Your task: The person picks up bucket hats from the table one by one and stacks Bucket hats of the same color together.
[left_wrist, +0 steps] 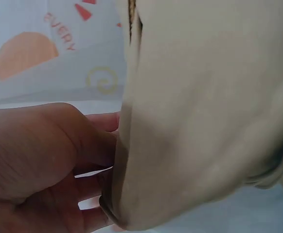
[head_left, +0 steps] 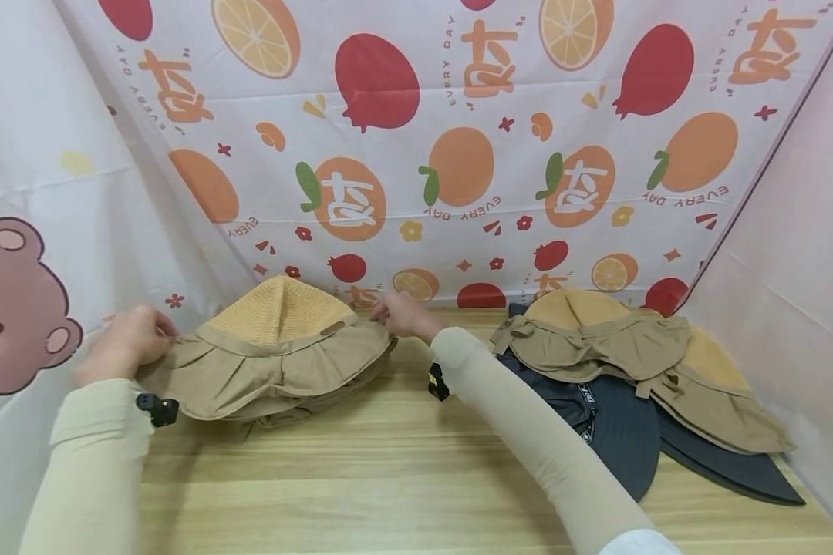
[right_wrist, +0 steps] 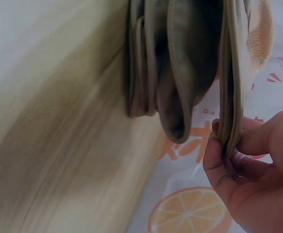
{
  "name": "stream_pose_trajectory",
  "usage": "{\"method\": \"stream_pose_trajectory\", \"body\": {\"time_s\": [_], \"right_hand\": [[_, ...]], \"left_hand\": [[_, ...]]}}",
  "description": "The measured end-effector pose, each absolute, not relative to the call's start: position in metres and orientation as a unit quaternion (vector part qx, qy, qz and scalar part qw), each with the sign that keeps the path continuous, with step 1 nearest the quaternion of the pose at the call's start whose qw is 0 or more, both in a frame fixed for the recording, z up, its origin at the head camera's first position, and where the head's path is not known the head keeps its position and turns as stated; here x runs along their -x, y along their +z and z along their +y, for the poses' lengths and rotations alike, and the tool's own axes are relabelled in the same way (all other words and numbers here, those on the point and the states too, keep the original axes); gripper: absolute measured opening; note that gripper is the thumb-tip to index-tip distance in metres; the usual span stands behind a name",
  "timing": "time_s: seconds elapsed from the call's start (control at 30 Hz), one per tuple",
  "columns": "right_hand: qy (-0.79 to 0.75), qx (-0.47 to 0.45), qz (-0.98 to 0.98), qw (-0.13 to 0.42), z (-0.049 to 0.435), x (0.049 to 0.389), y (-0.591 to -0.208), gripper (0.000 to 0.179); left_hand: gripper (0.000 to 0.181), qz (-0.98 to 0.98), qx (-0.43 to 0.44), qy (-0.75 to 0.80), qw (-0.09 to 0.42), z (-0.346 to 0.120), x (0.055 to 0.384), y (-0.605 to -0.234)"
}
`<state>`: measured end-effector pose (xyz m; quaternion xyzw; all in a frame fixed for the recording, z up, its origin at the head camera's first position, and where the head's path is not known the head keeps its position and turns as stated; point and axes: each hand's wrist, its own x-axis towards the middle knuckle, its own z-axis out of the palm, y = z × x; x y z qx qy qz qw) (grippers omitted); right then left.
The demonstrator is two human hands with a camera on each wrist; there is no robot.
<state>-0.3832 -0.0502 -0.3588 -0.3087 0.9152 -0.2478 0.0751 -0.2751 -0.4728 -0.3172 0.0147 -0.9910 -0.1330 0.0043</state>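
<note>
**Fruit-printed cloth (head_left: 458,254) is spread behind a straw-crowned hat (head_left: 271,354) held by its brim**

The hat's brim is grasped at one end by the left hand (head_left: 126,347), whose fingertips are partly hidden behind the fabric. The opposite end is pinched between the thumb and curled fingers of the right hand (head_left: 406,314), and several layers of fabric are seen beside that grip in the right wrist view. The hat is held at the back left of a wooden table (head_left: 361,493); whether its lower edge is touching the wood cannot be told. A small brown tag (head_left: 333,329) is fixed by the band, its lettering too small to be read.

To the right, two more straw-crowned hats are piled over dark wide-brimmed hats (head_left: 625,439). One dark hat is crossed by a strip (head_left: 588,408) marked in white letters that cannot be made out surely.

Behind, "EVERY DAY" is printed repeatedly among oranges and red fruit, beside stylised orange characters. On the left, a bear (head_left: 17,308) is printed on white cloth.
</note>
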Motion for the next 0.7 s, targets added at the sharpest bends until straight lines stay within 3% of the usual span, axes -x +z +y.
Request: {"method": "stream_pose_trajectory", "body": {"time_s": [0.33,0.7], "right_hand": [[-0.252,0.301,0.917,0.070,-0.051,0.381,-0.367,0.036],[-0.184,0.345,0.920,0.034,-0.050,0.374,-0.366,0.037]], "left_hand": [[0.031,-0.987,-0.062,-0.150,-0.018,-0.471,0.277,-0.335],[0.033,-0.987,-0.046,-0.148,-0.045,-0.462,0.273,-0.332]]}}
